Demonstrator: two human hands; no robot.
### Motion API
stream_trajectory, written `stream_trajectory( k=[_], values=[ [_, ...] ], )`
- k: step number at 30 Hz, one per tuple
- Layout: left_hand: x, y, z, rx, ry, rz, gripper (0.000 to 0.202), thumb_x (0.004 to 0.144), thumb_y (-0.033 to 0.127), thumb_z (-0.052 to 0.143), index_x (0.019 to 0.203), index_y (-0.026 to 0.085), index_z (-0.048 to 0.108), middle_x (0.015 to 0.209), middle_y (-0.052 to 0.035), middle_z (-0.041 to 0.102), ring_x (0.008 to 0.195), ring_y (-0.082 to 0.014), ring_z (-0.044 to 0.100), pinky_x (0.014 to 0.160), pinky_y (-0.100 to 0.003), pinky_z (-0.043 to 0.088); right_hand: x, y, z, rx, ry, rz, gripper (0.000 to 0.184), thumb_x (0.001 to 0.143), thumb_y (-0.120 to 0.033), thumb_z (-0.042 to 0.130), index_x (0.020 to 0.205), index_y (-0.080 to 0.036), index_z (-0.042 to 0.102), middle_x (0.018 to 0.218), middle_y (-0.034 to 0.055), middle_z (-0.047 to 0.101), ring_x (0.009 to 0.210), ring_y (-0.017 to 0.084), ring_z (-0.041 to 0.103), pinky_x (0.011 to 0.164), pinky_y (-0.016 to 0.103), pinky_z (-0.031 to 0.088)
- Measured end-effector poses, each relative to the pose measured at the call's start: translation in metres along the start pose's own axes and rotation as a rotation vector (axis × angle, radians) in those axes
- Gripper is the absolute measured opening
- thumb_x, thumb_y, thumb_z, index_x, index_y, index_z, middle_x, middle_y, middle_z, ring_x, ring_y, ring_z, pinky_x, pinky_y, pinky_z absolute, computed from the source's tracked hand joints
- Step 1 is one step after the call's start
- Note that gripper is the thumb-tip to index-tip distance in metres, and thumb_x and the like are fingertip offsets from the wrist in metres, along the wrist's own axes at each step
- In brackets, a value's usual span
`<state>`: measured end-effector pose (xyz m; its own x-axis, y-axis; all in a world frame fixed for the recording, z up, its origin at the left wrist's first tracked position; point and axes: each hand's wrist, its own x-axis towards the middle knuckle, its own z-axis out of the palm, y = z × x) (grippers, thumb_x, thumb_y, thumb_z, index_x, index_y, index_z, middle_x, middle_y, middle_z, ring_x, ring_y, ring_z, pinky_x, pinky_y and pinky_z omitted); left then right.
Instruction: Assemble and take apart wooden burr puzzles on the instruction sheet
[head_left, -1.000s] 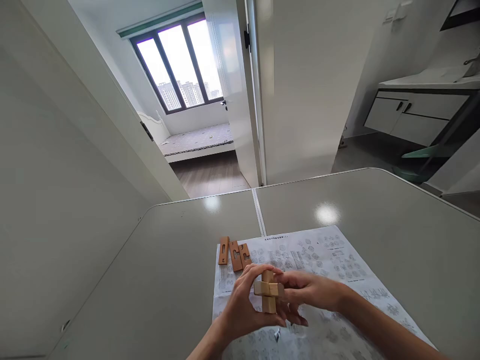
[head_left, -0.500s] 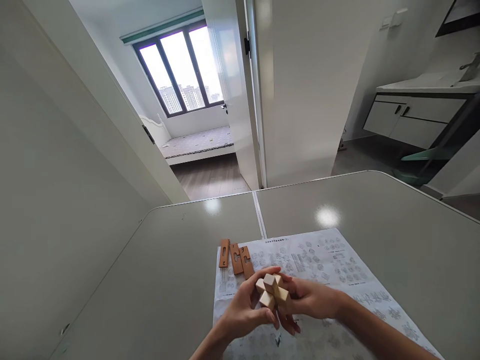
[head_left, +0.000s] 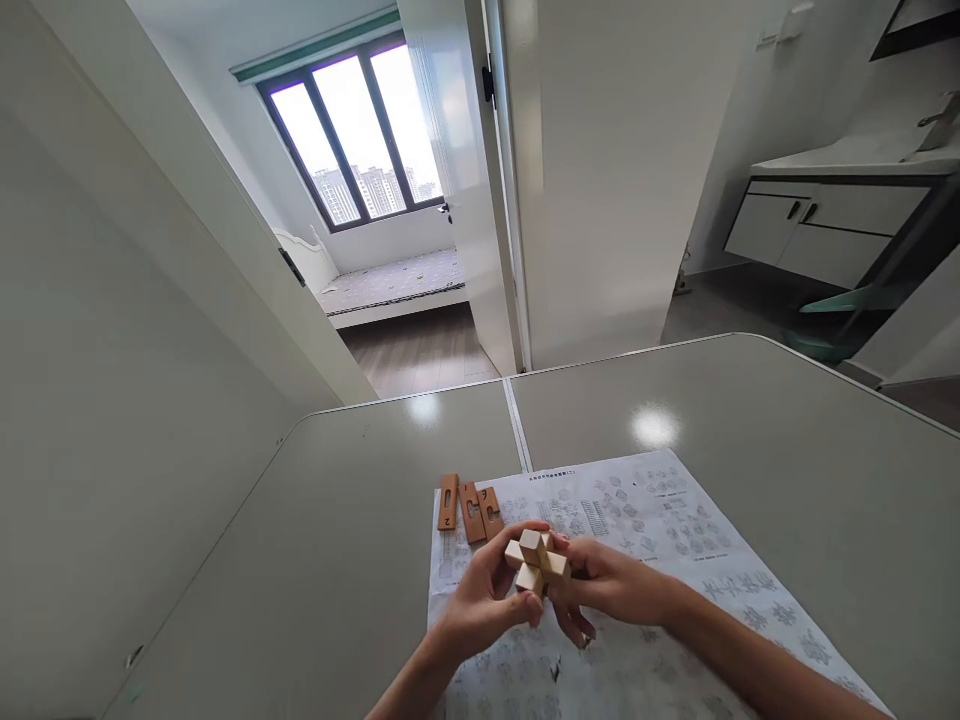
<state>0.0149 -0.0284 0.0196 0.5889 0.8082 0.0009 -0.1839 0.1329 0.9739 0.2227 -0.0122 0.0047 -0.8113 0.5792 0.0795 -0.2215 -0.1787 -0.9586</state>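
Observation:
Both hands hold a pale wooden burr puzzle (head_left: 535, 561) of crossed bars just above a printed instruction sheet (head_left: 660, 520). My left hand (head_left: 484, 598) wraps its fingers round the puzzle's left and lower side. From the right, my right hand (head_left: 607, 585) pinches the puzzle. Three darker notched wooden pieces (head_left: 469, 508) lie side by side on the sheet's far left corner, just beyond my left hand.
The grey table (head_left: 787, 440) has a seam down its middle and rounded far corners. A wall runs close along the left. Beyond the table an open doorway leads to a room with a window (head_left: 352, 140). A cabinet with a sink (head_left: 840, 210) stands at far right.
The puzzle has been turned in my hands, from an upright cross to a tilted one with bar ends facing me. The three loose pieces have not moved.

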Motion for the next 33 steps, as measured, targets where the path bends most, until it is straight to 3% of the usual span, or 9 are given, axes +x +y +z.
stream_trajectory(
  k=[2,4,7,9,18,22,33],
  values=[
    [0.0,0.0,-0.001,0.032,0.008,0.034,0.078,0.079,0.054,0.085,0.142,0.019,0.058,0.106,-0.0093,0.07,0.073,-0.0124,0.06,0.075,-0.025,0.052,0.0,0.001,0.0,-0.013,0.028,0.009,0.047,0.097,-0.058,0.066,0.09,-0.012,0.072,0.064,0.0002,0.063,0.046,0.008,0.057,0.045,0.018,0.049],
    [0.001,0.0,-0.003,0.066,0.009,0.066,0.077,0.079,0.056,0.084,0.141,0.019,0.059,0.121,-0.0139,0.067,0.093,-0.0207,0.066,0.086,-0.029,0.053,-0.001,0.002,0.0,-0.034,0.052,0.011,0.048,0.096,-0.06,0.066,0.092,-0.012,0.071,0.062,-0.0013,0.061,0.045,0.009,0.057,0.042,0.017,0.046],
    [0.002,0.002,-0.004,0.1,0.015,0.102,0.075,0.08,0.055,0.084,0.141,0.019,0.059,0.134,-0.0173,0.063,0.125,-0.033,0.058,0.101,-0.037,0.05,-0.002,0.005,0.001,-0.079,0.106,-0.008,0.048,0.098,-0.06,0.064,0.09,-0.012,0.07,0.059,-0.0021,0.06,0.044,0.008,0.055,0.043,0.017,0.045],
    [0.002,0.004,-0.003,0.111,0.018,0.112,0.074,0.081,0.053,0.083,0.142,0.019,0.058,0.136,-0.0179,0.062,0.132,-0.0362,0.055,0.108,-0.042,0.046,-0.002,0.008,0.001,-0.115,0.15,-0.024,0.048,0.098,-0.059,0.064,0.086,-0.012,0.07,0.057,-0.0018,0.061,0.043,0.008,0.053,0.045,0.018,0.045],
    [-0.001,0.006,-0.002,0.218,0.026,0.132,0.072,0.085,0.05,0.08,0.144,0.019,0.054,0.139,-0.0176,0.062,0.134,-0.0369,0.056,0.115,-0.045,0.041,-0.001,0.01,0.005,-0.2,0.227,-0.056,0.053,0.099,-0.059,0.062,0.072,-0.014,0.068,0.05,-0.0004,0.06,0.043,0.01,0.051,0.049,0.022,0.041],
    [-0.002,0.005,0.0,0.323,0.067,0.153,0.066,0.088,0.041,0.079,0.144,0.02,0.053,0.138,-0.0161,0.063,0.129,-0.0344,0.059,0.113,-0.043,0.044,0.0,0.014,0.007,-0.22,0.27,-0.089,0.052,0.098,-0.06,0.063,0.073,-0.015,0.066,0.05,-0.0008,0.06,0.042,0.01,0.051,0.049,0.022,0.041],
    [-0.004,0.004,0.007,0.421,0.187,0.219,0.063,0.089,0.041,0.077,0.143,0.019,0.052,0.137,-0.0165,0.063,0.127,-0.0342,0.058,0.111,-0.044,0.046,0.003,0.008,0.021,-0.372,0.409,-0.172,0.052,0.103,-0.056,0.056,0.069,-0.017,0.061,0.056,0.0008,0.064,0.051,0.013,0.059,0.054,0.023,0.045]
  ],
)
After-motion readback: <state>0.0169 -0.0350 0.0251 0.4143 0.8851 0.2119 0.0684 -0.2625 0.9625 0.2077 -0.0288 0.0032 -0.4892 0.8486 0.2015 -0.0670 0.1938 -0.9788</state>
